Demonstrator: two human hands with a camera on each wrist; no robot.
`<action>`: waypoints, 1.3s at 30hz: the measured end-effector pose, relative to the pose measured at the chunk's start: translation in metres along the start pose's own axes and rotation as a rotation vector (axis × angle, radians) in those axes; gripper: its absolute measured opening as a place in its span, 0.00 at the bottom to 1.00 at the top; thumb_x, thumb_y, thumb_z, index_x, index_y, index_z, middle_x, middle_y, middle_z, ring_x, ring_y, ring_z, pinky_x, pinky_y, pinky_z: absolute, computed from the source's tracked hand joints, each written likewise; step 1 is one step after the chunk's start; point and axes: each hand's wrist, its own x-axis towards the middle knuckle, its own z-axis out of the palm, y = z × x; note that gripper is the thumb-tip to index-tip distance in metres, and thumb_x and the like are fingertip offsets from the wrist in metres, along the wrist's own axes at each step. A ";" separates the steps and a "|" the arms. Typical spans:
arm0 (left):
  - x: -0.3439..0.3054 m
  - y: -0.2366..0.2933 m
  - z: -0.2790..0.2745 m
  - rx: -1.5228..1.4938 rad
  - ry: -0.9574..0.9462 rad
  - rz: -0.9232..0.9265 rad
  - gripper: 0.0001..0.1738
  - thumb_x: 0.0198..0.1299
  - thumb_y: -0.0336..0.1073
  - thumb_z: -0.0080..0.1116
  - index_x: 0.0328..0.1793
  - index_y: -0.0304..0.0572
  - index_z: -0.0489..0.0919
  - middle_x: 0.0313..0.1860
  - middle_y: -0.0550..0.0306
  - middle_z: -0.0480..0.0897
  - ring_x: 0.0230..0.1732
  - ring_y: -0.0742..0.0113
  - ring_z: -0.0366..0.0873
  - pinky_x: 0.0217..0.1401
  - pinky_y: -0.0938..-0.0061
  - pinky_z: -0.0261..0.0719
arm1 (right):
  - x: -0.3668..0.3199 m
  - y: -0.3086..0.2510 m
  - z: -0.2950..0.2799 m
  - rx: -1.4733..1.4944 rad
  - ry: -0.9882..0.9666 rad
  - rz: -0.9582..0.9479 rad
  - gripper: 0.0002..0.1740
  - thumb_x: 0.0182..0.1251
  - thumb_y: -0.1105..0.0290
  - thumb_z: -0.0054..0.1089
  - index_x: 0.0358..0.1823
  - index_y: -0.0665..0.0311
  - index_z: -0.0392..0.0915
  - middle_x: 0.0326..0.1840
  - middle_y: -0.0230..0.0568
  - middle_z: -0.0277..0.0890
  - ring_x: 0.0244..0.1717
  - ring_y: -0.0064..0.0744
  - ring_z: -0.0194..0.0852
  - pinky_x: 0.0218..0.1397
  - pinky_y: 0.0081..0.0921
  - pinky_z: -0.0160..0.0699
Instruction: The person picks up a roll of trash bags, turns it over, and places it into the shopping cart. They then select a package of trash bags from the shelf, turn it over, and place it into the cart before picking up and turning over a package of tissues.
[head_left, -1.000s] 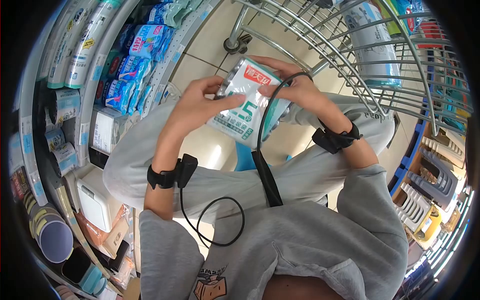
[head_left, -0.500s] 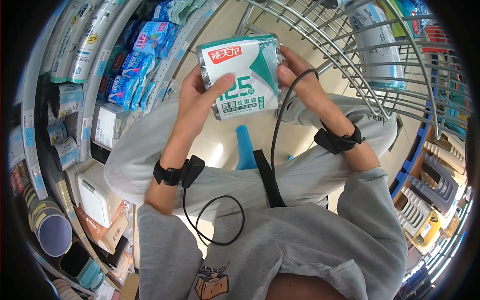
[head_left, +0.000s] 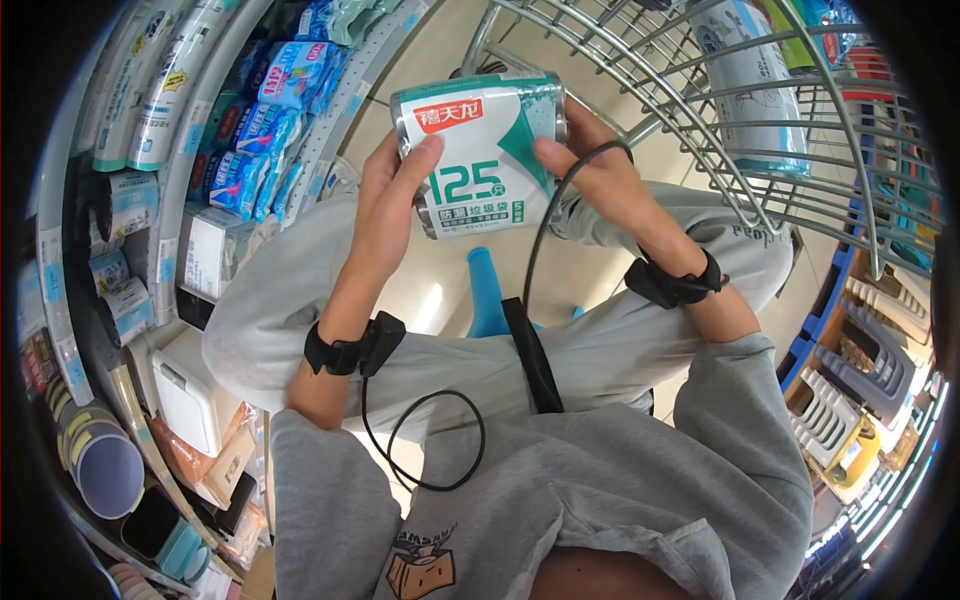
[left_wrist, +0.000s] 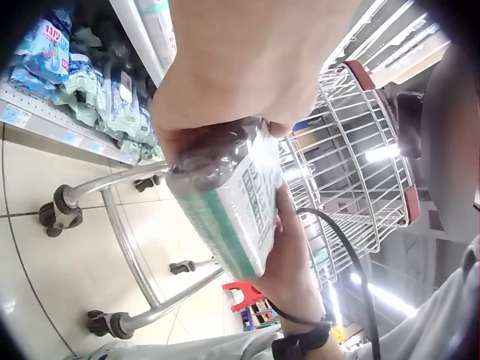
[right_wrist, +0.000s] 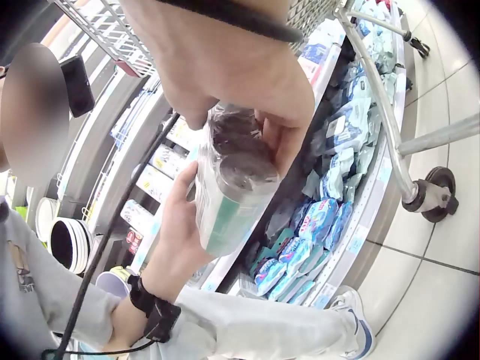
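Note:
A plastic-wrapped pack (head_left: 480, 165) with a white and green label, a red logo and the number 125 is held up in front of the person, label facing the head view. The left hand (head_left: 385, 195) grips its left side, thumb on the front. At its right side the right hand (head_left: 600, 175) holds it, thumb on the label's edge, fingers behind. In the left wrist view the pack (left_wrist: 229, 206) shows its clear-wrapped end under the left hand (left_wrist: 240, 67). Dark rolls show through the wrap of the pack (right_wrist: 234, 172) in the right wrist view, below the right hand (right_wrist: 232, 71).
A wire shopping cart (head_left: 690, 110) with packages inside stands at the upper right. Shelves of blue packets (head_left: 265, 130) line the left side. A blue object (head_left: 485, 290) shows between the legs. A black cable (head_left: 530, 250) hangs below the right hand.
From its tilted position a second ago, the pack has turned so its label faces the head view squarely. Since half a second ago, the left thumb has moved slightly up and left on the label.

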 end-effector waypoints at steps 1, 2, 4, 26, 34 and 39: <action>-0.001 0.000 -0.001 -0.003 -0.002 0.000 0.21 0.67 0.43 0.57 0.57 0.33 0.75 0.47 0.54 0.82 0.44 0.73 0.80 0.45 0.79 0.78 | 0.000 0.000 0.002 0.009 0.000 -0.006 0.35 0.66 0.54 0.64 0.66 0.68 0.62 0.52 0.42 0.77 0.50 0.26 0.76 0.53 0.22 0.74; -0.002 0.000 -0.002 0.081 -0.019 0.018 0.20 0.65 0.40 0.59 0.57 0.33 0.76 0.47 0.54 0.82 0.44 0.72 0.80 0.46 0.78 0.79 | 0.000 0.000 0.003 0.017 0.001 -0.012 0.31 0.67 0.58 0.64 0.64 0.67 0.64 0.52 0.40 0.76 0.49 0.25 0.77 0.52 0.21 0.74; -0.002 0.000 -0.002 0.163 -0.037 0.036 0.19 0.64 0.38 0.61 0.56 0.33 0.76 0.47 0.54 0.83 0.44 0.72 0.80 0.47 0.77 0.79 | -0.001 -0.004 0.006 0.026 -0.017 -0.045 0.29 0.67 0.62 0.65 0.63 0.67 0.64 0.52 0.40 0.76 0.50 0.25 0.76 0.52 0.21 0.74; 0.008 0.004 -0.005 0.575 -0.066 0.606 0.31 0.37 0.24 0.75 0.53 0.45 0.83 0.55 0.55 0.83 0.66 0.51 0.72 0.68 0.62 0.70 | 0.006 -0.008 -0.002 -0.105 -0.060 -0.360 0.34 0.47 0.90 0.64 0.59 0.63 0.76 0.66 0.43 0.71 0.71 0.39 0.63 0.76 0.35 0.60; 0.008 0.003 -0.005 0.546 -0.063 0.570 0.31 0.36 0.22 0.74 0.53 0.45 0.84 0.55 0.53 0.83 0.62 0.55 0.75 0.66 0.64 0.71 | 0.007 -0.006 -0.003 -0.199 -0.054 -0.399 0.30 0.50 0.87 0.66 0.57 0.62 0.77 0.65 0.45 0.71 0.70 0.40 0.65 0.71 0.35 0.67; 0.007 0.003 -0.005 0.536 -0.072 0.540 0.30 0.37 0.23 0.75 0.53 0.44 0.84 0.54 0.54 0.83 0.59 0.58 0.77 0.63 0.67 0.73 | 0.006 -0.006 -0.002 -0.196 -0.053 -0.394 0.31 0.48 0.88 0.67 0.57 0.62 0.77 0.65 0.45 0.71 0.70 0.40 0.66 0.72 0.35 0.67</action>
